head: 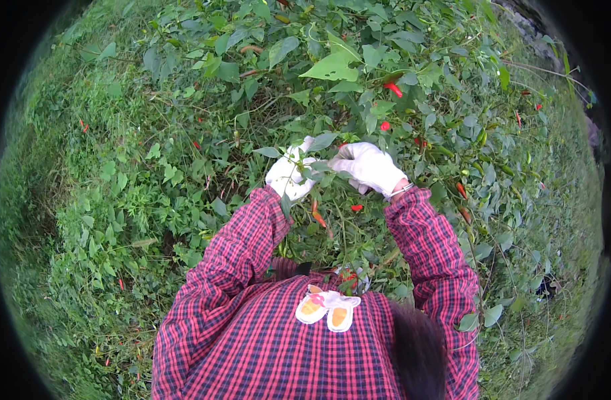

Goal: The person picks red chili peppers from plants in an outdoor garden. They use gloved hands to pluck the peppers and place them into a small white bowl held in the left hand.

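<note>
My left hand, in a white glove, has its fingers curled around a leafy stem of a chili pepper plant. Close on its right is my right hand, also in a white glove, with fingers bent down among the leaves; whether it holds anything is hidden. Red and orange chili peppers hang just below my hands. Another red chili lies beneath my right hand, and a brighter one is above it. Near my chest, a partly hidden container has red chilies in it.
Dense green foliage surrounds both arms. More chilies, red and green, hang on the right. Thin stems cross near my right sleeve. Grey rocks show at the top right edge.
</note>
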Demonstrator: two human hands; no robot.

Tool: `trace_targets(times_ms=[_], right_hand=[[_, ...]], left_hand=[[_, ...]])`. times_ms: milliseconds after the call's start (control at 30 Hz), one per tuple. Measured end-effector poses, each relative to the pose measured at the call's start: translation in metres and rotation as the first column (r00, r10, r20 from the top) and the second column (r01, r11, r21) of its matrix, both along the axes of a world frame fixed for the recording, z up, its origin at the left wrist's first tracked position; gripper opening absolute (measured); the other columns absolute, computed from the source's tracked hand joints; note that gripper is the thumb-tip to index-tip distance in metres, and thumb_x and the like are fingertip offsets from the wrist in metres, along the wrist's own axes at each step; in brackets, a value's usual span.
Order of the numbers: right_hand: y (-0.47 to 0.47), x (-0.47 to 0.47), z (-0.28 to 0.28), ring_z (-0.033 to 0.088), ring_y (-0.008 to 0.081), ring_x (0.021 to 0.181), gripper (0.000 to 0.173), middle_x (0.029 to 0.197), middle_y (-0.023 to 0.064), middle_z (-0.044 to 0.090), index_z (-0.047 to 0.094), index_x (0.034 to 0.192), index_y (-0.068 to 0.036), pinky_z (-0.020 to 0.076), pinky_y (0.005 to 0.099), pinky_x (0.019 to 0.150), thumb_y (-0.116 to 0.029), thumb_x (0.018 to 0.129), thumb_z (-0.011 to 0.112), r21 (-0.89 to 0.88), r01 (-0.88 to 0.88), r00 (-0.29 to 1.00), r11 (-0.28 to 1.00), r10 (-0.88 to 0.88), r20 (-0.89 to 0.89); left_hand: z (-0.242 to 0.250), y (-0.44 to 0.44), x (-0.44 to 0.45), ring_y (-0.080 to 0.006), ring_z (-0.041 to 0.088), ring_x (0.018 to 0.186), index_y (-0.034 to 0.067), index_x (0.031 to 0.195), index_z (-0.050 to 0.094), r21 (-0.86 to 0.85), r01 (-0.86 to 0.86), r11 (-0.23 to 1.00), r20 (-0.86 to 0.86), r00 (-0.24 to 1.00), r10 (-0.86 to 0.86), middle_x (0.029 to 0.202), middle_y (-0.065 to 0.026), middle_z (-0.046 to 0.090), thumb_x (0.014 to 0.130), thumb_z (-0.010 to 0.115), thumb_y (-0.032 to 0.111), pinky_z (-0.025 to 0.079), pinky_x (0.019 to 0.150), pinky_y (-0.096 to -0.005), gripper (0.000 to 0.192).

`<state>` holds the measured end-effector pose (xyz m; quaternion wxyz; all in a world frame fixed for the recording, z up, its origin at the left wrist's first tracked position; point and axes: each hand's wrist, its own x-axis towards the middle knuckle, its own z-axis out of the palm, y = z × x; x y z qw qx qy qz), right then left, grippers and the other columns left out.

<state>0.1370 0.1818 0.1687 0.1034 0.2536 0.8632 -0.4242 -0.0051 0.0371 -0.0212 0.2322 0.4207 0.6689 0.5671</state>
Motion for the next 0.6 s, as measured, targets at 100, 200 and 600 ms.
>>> trace_targets(times_ms=[100,200,600], right_hand=[[-0.008,0.0,-0.011,0.069,0.0214,0.068,0.03,0.08,0.0069,0.07,0.072,0.105,-0.01,0.0535,0.0369,0.061,-0.037,0.09,0.071,0.323,-0.118,0.989,0.939,0.141,-0.047],[-0.026,0.004,0.002,0.069,0.0361,0.099,0.027,0.097,0.0121,0.073,0.072,0.104,-0.011,0.0538,0.0509,0.079,-0.03,0.085,0.067,0.68,-0.149,0.938,0.718,0.32,-0.131],[-0.028,0.071,0.038,0.052,0.0062,0.051,0.047,0.09,0.0035,0.07,0.052,0.143,0.0,0.0404,0.0219,0.041,-0.023,0.104,0.06,-0.875,-0.249,0.782,0.414,-0.447,-0.434]], left_hand=[[-0.016,0.002,0.0,-0.0252,0.061,0.111,0.003,0.151,0.043,0.18,-0.143,0.973,-0.074,0.984,0.159,0.127,-0.0117,0.061,0.098,0.057,0.017,0.05,0.101,-0.0327,0.056],[-0.004,0.006,0.012,-0.0227,0.065,0.103,0.003,0.138,0.053,0.176,-0.255,0.951,-0.379,0.874,0.304,0.114,-0.0107,0.066,0.1,0.057,0.014,0.052,0.095,-0.03,0.04],[0.062,-0.024,0.009,-0.0348,0.067,0.11,0.002,0.12,0.069,0.033,-0.347,0.937,-0.202,0.916,0.347,0.119,-0.0191,0.068,0.098,0.066,0.03,0.053,0.095,-0.0369,0.036]])
